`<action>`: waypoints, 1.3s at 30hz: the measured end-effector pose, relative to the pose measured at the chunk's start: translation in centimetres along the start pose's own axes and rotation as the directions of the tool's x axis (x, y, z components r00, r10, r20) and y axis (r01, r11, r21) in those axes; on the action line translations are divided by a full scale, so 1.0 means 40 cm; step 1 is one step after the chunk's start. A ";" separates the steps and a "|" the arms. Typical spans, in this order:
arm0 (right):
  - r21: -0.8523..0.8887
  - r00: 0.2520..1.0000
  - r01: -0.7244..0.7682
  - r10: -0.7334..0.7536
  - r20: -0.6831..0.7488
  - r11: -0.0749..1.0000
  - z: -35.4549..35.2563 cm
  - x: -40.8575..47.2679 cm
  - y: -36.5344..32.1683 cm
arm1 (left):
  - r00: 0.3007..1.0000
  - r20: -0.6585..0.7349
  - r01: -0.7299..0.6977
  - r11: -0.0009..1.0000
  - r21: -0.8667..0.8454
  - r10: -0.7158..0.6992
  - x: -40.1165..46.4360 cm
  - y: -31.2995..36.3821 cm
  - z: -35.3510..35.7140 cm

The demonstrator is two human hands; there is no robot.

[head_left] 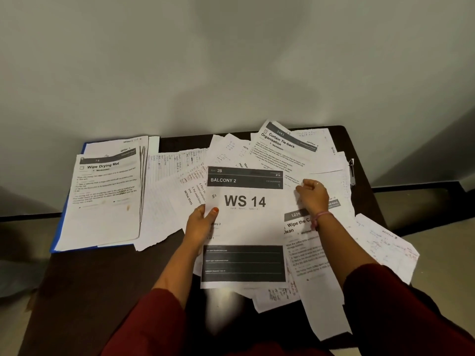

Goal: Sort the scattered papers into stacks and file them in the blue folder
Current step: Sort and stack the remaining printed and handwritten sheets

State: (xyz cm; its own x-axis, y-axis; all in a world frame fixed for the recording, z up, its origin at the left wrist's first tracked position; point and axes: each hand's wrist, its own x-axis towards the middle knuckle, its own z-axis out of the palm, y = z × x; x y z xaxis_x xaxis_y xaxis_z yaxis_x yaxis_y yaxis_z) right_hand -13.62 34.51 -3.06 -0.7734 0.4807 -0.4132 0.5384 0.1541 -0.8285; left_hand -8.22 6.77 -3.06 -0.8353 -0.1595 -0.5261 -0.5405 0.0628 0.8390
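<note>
A: Since the dark table [102, 291] carries everything, I start there: blue folder [59, 222] lies open at its left end, a squared stack [102, 199] on it, so filing looks underway.

B: Loose ones?

A: Scattered papers [321, 160] fan across the middle and right, overlapping, unsorted. I hold the "WS 14" sheet [244, 227] above them, likely to read it before choosing a stack.

B: Fingers?

A: Left hand [199, 222] pinches its left edge, thumb on top. Right hand [312, 195] has curled fingers at the sheets by its right edge; an actual grip I cannot tell.

B: Text?

A: "BALCONY 2", "2B"; stack reads "Wipe Drying Mat"; far sheet [282, 147] "Curtain Tie-back Organization".
</note>
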 end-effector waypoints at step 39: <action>0.716 0.950 0.264 -0.302 -0.077 0.646 -0.086 -0.036 -0.248 | 0.970 -0.138 -0.224 0.956 -0.191 0.200 -0.066 0.091 -0.044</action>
State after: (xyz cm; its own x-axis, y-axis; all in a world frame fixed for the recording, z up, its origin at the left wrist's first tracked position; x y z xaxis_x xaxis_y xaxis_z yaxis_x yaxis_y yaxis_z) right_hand -16.70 35.28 7.05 -0.8718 0.4767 -0.1128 -0.0957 -0.3917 -0.9151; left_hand -7.82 5.68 1.62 -0.9045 -0.2781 -0.3234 -0.3099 -0.0924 0.9463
